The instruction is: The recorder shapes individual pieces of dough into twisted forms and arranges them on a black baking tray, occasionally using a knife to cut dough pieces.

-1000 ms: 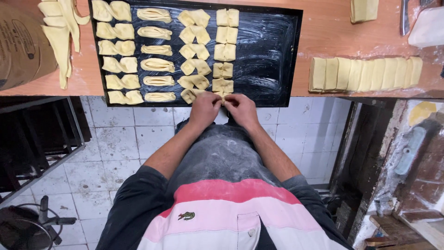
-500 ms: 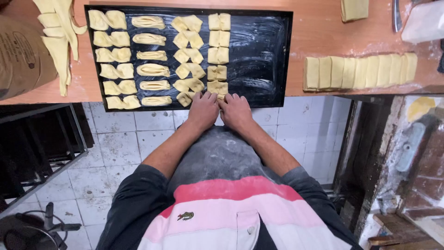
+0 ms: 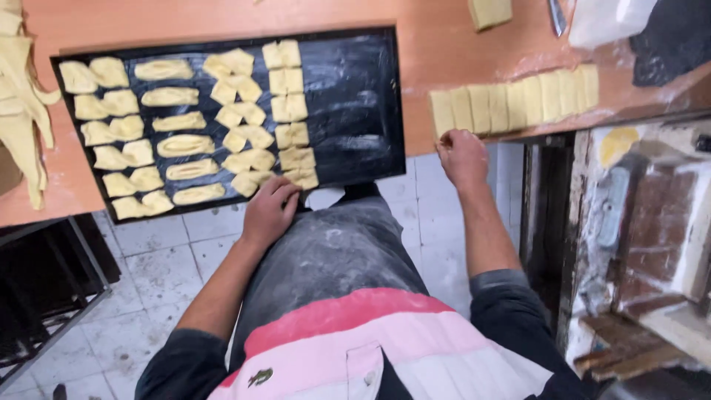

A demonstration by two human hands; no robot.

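Note:
A black baking tray (image 3: 355, 96) lies on the wooden table, holding several folded pale dough pieces (image 3: 244, 133) in rows. My left hand (image 3: 270, 211) rests at the tray's near edge, fingertips beside the nearest dough piece, holding nothing. My right hand (image 3: 463, 155) is out to the right, its fingers touching the left end of a row of flat cut dough strips (image 3: 515, 100) on the table. No piece is lifted.
Loose dough scraps (image 3: 22, 104) hang at the table's left edge. A dough block (image 3: 489, 11) and a white bag (image 3: 607, 18) sit at the far right. Below are a tiled floor, a dark rack (image 3: 44, 289) on the left and worn wooden shelving (image 3: 652, 244) on the right.
Both hands were together at the tray's near edge. My right hand has moved right to the row of dough strips; my left hand stayed at the tray. The view shifted right.

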